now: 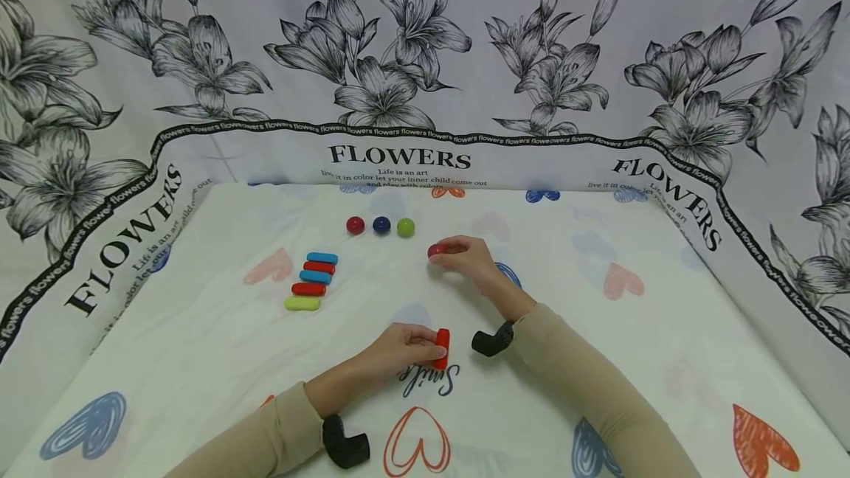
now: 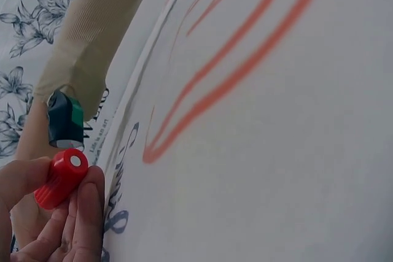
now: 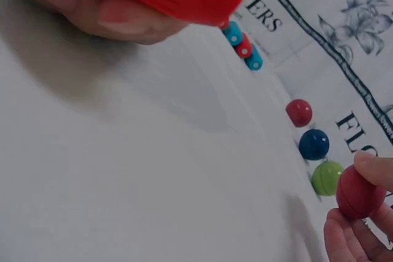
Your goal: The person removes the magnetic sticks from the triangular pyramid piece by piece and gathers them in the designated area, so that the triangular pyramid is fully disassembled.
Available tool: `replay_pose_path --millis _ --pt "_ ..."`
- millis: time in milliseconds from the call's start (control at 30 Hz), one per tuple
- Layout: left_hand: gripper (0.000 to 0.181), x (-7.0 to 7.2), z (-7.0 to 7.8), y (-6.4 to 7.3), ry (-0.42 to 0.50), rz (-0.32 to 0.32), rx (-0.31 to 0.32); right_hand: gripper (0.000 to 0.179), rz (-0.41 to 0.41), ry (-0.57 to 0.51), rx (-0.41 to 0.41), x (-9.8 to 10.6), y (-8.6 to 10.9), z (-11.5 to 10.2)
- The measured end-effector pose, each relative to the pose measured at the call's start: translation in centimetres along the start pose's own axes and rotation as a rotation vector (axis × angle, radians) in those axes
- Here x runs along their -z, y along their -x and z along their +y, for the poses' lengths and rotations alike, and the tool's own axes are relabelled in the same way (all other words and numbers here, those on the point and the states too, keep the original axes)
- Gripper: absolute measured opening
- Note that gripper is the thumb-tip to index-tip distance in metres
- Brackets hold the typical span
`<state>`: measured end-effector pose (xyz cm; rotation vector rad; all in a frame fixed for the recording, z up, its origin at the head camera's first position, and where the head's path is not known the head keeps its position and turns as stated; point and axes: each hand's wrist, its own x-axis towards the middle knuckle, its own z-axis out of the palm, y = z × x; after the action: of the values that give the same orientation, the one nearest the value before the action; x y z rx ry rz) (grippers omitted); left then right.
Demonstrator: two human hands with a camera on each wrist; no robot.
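Note:
My left hand [image 1: 406, 345] pinches a short red stick [image 1: 442, 349] between thumb and fingers, holding it upright near the "Smile" print. In the left wrist view, the red stick [image 2: 56, 185] has ridged sides and a white round spot in its end. Farther forward, my right hand [image 1: 468, 260] pinches a pinkish-red ball [image 1: 435, 251] by the fingertips. The right wrist view shows this ball [image 3: 359, 193] with a seam around it. Left of it, a red ball [image 1: 355, 226], a dark blue ball [image 1: 381, 226] and a green ball [image 1: 406, 227] stand in a row.
At the left lies a slanted column of several sticks: a blue stick [image 1: 322, 258] on the far end, red and blue ones between, and a yellow-green stick [image 1: 302, 304] nearest. The tabletop cloth [image 1: 544, 404] has heart prints. A flower-printed curtain [image 1: 398, 102] encloses its back and sides.

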<state>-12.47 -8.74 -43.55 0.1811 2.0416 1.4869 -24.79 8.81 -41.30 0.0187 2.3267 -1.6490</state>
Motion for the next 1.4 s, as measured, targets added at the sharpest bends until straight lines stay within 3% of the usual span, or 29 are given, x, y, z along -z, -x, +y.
replay_pose_path --millis 767,1400 --pt "0.038 -0.1 0.2 0.3 0.031 0.023 0.032 0.042 0.121 -0.005 0.026 -0.6 -4.5 -0.9" --pt "0.038 -0.2 0.1 -0.1 0.041 0.017 0.029 0.046 0.140 0.153 0.162 -0.5 -6.4 -0.2"
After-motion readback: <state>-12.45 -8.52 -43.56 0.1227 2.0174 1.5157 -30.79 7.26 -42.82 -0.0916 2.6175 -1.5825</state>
